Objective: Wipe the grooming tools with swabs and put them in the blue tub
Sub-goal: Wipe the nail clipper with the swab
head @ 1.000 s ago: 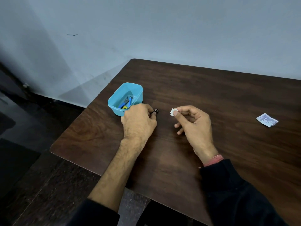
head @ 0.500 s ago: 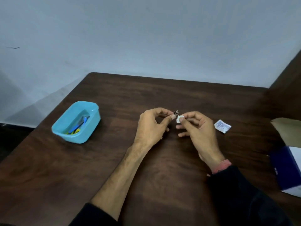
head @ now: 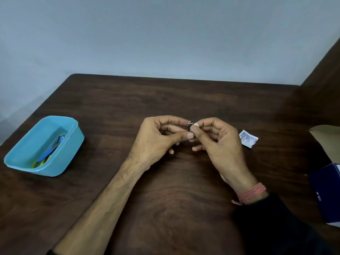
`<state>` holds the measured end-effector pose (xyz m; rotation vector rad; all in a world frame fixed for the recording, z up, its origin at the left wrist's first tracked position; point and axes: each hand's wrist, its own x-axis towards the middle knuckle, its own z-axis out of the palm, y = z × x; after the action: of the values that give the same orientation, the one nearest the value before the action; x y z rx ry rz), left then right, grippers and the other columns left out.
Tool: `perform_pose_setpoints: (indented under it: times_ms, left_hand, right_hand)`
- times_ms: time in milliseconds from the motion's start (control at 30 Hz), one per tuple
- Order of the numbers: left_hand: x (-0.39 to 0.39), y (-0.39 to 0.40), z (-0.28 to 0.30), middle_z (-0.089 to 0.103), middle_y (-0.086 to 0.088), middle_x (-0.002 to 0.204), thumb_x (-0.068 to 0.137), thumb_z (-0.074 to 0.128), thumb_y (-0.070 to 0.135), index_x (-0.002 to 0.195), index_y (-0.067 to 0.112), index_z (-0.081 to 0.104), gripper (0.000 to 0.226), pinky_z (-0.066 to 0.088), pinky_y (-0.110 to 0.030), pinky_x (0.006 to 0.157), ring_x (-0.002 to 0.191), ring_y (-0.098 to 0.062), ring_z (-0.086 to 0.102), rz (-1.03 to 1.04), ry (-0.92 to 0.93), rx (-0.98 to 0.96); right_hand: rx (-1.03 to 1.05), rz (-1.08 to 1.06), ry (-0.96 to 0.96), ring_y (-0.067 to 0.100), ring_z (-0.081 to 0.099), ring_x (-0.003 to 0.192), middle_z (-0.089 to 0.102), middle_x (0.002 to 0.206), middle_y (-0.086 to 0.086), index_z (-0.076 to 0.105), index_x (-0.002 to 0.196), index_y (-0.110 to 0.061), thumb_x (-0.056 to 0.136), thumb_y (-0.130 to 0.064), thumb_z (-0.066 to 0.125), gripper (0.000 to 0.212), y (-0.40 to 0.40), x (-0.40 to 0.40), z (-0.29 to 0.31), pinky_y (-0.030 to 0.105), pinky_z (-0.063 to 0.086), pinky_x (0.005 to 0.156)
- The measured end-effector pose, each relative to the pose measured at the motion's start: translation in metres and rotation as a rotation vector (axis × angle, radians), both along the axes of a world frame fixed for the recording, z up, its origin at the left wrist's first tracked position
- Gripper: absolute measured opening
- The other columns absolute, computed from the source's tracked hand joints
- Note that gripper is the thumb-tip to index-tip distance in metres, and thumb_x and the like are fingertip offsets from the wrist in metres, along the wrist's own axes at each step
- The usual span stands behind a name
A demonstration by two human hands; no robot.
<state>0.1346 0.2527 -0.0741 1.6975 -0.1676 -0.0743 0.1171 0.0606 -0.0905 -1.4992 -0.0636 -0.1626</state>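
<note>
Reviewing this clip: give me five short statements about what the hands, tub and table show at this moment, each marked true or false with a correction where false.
1. The left hand pinches a small metal tool. True.
2. The right hand is empty. False: it pinches a white swab against the tool.
3. The blue tub holds no tools. False: blue and yellow-handled tools lie in it.
4. An opened white sachet lies on the table to the right of the hands. True.
5. The tub stands between the two hands. False: it stands well off to the left of both.
</note>
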Motion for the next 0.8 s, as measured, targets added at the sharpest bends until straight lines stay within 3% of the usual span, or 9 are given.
perform_pose_setpoints:
  times_ms: [167, 467, 667, 800]
  left_hand:
    - [-0.0005, 0.0003, 0.0009, 0.086, -0.004, 0.092, 0.085, 0.094, 0.018, 0.101, 0.013, 0.086, 0.019, 0.061, -0.026, 0.053, 0.088, -0.024, 0.084, 0.009, 0.016, 0.006]
    - [-0.0007, 0.0002, 0.0021, 0.085, -0.010, 0.089, 0.086, 0.094, 0.021, 0.098, 0.010, 0.084, 0.019, 0.062, -0.027, 0.057, 0.092, -0.034, 0.083, -0.021, 0.063, 0.031]
    - [-0.0002, -0.0007, 0.0004, 0.084, -0.003, 0.092, 0.091, 0.090, 0.024, 0.103, 0.017, 0.087, 0.014, 0.064, -0.028, 0.058, 0.085, -0.011, 0.079, 0.008, 0.029, 0.006]
    - [-0.0008, -0.0012, -0.0033, 0.084, 0.004, 0.105, 0.100, 0.084, 0.026, 0.113, 0.023, 0.088, 0.014, 0.065, -0.030, 0.063, 0.097, -0.015, 0.081, 0.021, -0.020, 0.044]
  right_hand:
    - [0.020, 0.018, 0.012, 0.025, 0.080, 0.079, 0.082, 0.092, 0.013, 0.076, 0.100, -0.011, 0.101, -0.009, 0.079, 0.004, 0.0007, -0.0006, 0.0015, 0.030, 0.065, 0.061]
    - [0.029, 0.045, 0.011, 0.021, 0.075, 0.076, 0.080, 0.089, 0.008, 0.074, 0.100, -0.007, 0.102, -0.009, 0.077, 0.004, -0.0012, -0.0012, 0.0018, 0.030, 0.064, 0.061]
    - [0.023, 0.008, -0.042, 0.023, 0.076, 0.080, 0.082, 0.096, 0.016, 0.077, 0.103, -0.008, 0.100, -0.007, 0.080, 0.004, -0.0015, -0.0014, 0.0025, 0.030, 0.063, 0.062]
    - [0.015, -0.031, -0.056, 0.023, 0.080, 0.081, 0.083, 0.094, 0.014, 0.079, 0.101, -0.005, 0.092, -0.005, 0.087, 0.012, -0.0001, -0.0028, 0.0043, 0.030, 0.066, 0.070]
